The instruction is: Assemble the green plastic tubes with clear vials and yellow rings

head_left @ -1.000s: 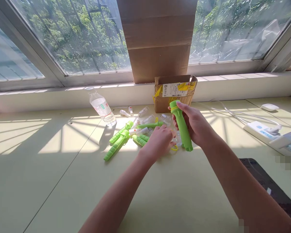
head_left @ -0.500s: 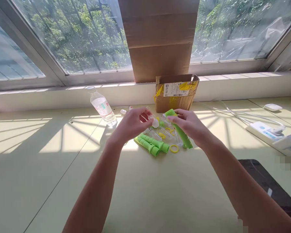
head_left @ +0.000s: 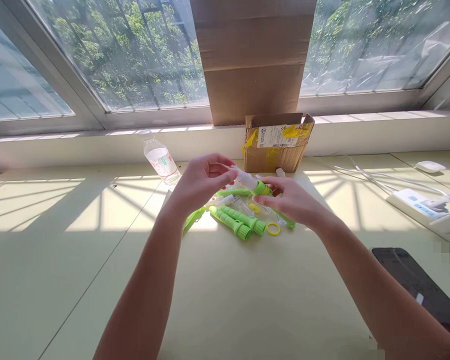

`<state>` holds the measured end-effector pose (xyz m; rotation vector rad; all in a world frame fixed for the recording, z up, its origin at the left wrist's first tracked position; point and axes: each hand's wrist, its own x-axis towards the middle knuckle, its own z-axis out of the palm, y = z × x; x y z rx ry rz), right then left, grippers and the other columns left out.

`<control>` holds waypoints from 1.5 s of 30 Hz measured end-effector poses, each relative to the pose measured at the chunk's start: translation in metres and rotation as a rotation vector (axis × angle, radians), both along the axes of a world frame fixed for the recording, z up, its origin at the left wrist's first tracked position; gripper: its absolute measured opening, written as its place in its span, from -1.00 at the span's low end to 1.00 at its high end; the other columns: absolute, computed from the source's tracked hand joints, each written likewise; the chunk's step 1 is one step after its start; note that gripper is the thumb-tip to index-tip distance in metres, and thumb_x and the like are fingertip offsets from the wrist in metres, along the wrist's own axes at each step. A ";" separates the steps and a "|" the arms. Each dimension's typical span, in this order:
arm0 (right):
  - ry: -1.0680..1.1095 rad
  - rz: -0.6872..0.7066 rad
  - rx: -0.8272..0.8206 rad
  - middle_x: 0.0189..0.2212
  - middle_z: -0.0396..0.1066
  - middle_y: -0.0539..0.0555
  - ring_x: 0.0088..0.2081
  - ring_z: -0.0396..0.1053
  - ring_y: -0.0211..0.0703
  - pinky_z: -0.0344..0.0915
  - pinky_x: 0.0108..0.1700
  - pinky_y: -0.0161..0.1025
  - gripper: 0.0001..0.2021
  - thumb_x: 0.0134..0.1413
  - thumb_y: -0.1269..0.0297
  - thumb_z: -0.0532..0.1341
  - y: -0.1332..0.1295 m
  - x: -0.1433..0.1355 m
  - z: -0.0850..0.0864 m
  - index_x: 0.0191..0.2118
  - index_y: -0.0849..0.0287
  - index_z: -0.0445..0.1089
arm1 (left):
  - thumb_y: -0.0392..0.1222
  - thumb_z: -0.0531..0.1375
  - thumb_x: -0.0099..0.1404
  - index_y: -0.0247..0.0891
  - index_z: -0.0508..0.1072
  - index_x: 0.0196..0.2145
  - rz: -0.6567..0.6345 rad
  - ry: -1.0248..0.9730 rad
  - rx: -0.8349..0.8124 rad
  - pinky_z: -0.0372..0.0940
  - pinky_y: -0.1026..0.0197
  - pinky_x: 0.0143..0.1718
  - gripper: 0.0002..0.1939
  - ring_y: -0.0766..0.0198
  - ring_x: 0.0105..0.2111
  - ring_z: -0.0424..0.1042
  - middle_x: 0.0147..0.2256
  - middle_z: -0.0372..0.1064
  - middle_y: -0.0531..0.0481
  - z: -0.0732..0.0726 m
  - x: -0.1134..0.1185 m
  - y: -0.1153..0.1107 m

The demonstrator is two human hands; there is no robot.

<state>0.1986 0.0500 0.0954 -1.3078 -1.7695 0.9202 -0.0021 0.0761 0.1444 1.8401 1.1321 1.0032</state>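
Fingers and thumb of the left hand (head_left: 204, 182) pinch a pale piece (head_left: 246, 179) against the threaded end of a green tube (head_left: 261, 188), which the right hand (head_left: 296, 200) grasps from the other side. Both are held tilted above the middle of a pale green table (head_left: 285, 300); whether the two are joined, I cannot tell. Just below the hands, a pair of green tubes (head_left: 230, 222) lies side by side, threaded ends toward the viewer, with a yellow ring (head_left: 273, 229) to their right. Clear caps (head_left: 243, 206) lie scattered behind the pair. Farther back stand a bottle (head_left: 161, 161), left, and an open carton (head_left: 279, 145) near the windowsill. At right are a power strip (head_left: 408, 202) and, nearer, a phone (head_left: 416, 280).
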 end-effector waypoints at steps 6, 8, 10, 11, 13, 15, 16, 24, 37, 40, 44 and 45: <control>0.036 0.042 -0.023 -0.40 0.37 -0.03 -0.40 0.20 -0.23 0.13 -0.35 -0.27 -0.71 -0.03 0.12 0.22 -0.002 -0.001 0.003 -0.14 0.02 0.47 | -0.01 0.27 0.10 -0.34 0.46 -0.25 -0.017 -0.012 -0.009 0.40 0.17 -0.35 -0.64 0.23 -0.38 0.48 -0.39 0.48 -0.09 0.001 -0.001 0.000; 0.043 0.041 -0.026 -0.40 0.38 -0.03 -0.40 0.21 -0.23 0.14 -0.35 -0.27 -0.71 -0.03 0.12 0.22 -0.004 -0.002 0.004 -0.15 0.03 0.47 | -0.01 0.27 0.10 -0.35 0.46 -0.25 -0.024 -0.007 -0.025 0.40 0.17 -0.35 -0.64 0.22 -0.37 0.48 -0.38 0.48 -0.10 0.001 -0.001 -0.001; 0.037 0.038 -0.021 -0.40 0.38 -0.03 -0.40 0.21 -0.23 0.14 -0.35 -0.28 -0.72 -0.03 0.13 0.23 -0.005 -0.002 0.006 -0.17 0.04 0.47 | -0.01 0.27 0.10 -0.35 0.47 -0.25 -0.027 0.003 -0.041 0.40 0.18 -0.35 -0.63 0.21 -0.36 0.48 -0.36 0.49 -0.11 0.002 -0.002 -0.001; 0.033 0.038 -0.017 -0.40 0.38 -0.03 -0.40 0.21 -0.24 0.14 -0.35 -0.28 -0.72 -0.04 0.12 0.23 -0.005 -0.002 0.006 -0.17 0.04 0.47 | -0.01 0.28 0.09 -0.35 0.47 -0.25 -0.028 0.006 -0.045 0.39 0.17 -0.34 -0.63 0.21 -0.35 0.48 -0.35 0.49 -0.12 0.002 -0.003 -0.001; 0.025 0.042 -0.013 -0.42 0.36 -0.03 -0.41 0.20 -0.25 0.12 -0.37 -0.28 -0.70 -0.04 0.11 0.23 -0.005 -0.002 0.006 -0.16 0.03 0.47 | 0.00 0.28 0.09 -0.35 0.48 -0.24 -0.029 0.007 -0.044 0.39 0.17 -0.34 -0.63 0.21 -0.35 0.48 -0.36 0.48 -0.12 0.002 -0.004 0.000; 0.016 0.044 -0.013 -0.44 0.34 -0.04 -0.43 0.18 -0.25 0.10 -0.39 -0.29 -0.68 -0.05 0.09 0.23 -0.005 -0.002 0.006 -0.13 0.03 0.47 | 0.00 0.27 0.10 -0.36 0.48 -0.24 -0.034 0.008 -0.038 0.39 0.16 -0.34 -0.62 0.21 -0.35 0.48 -0.36 0.48 -0.12 0.001 -0.005 0.001; 0.012 0.042 -0.013 -0.44 0.34 -0.04 -0.43 0.18 -0.25 0.10 -0.39 -0.29 -0.67 -0.05 0.09 0.23 -0.005 -0.002 0.006 -0.12 0.03 0.47 | 0.00 0.27 0.11 -0.36 0.48 -0.23 -0.040 0.011 -0.035 0.39 0.16 -0.34 -0.63 0.21 -0.35 0.47 -0.36 0.48 -0.12 0.001 -0.006 0.001; -0.031 0.062 -0.001 -0.50 0.27 -0.07 -0.47 0.13 -0.29 0.04 -0.46 -0.32 -0.70 -0.03 0.16 0.21 -0.005 -0.003 0.004 -0.13 0.00 0.47 | -0.06 0.23 0.16 -0.30 0.49 -0.21 -0.131 0.096 -0.006 0.38 0.17 -0.28 -0.70 0.23 -0.33 0.47 -0.35 0.49 -0.06 -0.007 -0.004 0.001; -0.029 0.116 -0.074 -0.50 0.27 -0.03 -0.46 0.18 -0.26 0.04 -0.47 -0.30 -0.71 -0.01 0.04 0.19 -0.004 -0.003 0.004 -0.25 0.11 0.46 | -0.05 0.21 0.17 -0.27 0.48 -0.09 -0.127 0.049 -0.005 0.39 0.20 -0.31 -0.63 0.19 -0.24 0.46 -0.20 0.48 -0.10 -0.012 0.004 0.003; -0.010 0.121 -0.086 -0.50 0.27 -0.03 -0.47 0.17 -0.27 0.04 -0.47 -0.30 -0.69 -0.01 0.03 0.19 -0.004 -0.003 0.003 -0.23 0.12 0.44 | -0.02 0.18 0.20 -0.23 0.44 -0.03 -0.125 0.062 0.012 0.37 0.19 -0.29 -0.59 0.22 -0.27 0.45 -0.25 0.49 -0.07 -0.013 0.008 0.000; -0.017 0.132 -0.080 -0.51 0.25 -0.05 -0.48 0.16 -0.28 0.03 -0.48 -0.30 -0.72 -0.01 0.04 0.19 -0.005 -0.004 0.003 -0.25 0.12 0.42 | 0.01 0.19 0.18 -0.25 0.46 -0.07 -0.112 0.065 0.052 0.34 0.20 -0.27 -0.59 0.25 -0.33 0.44 -0.36 0.47 -0.02 -0.015 0.015 -0.003; -0.019 0.134 -0.077 -0.51 0.25 -0.05 -0.48 0.16 -0.28 0.03 -0.48 -0.31 -0.73 -0.01 0.04 0.19 -0.005 -0.004 0.003 -0.27 0.12 0.42 | 0.01 0.20 0.17 -0.25 0.47 -0.09 -0.102 0.062 0.060 0.33 0.20 -0.27 -0.60 0.26 -0.35 0.44 -0.38 0.46 -0.01 -0.016 0.017 -0.004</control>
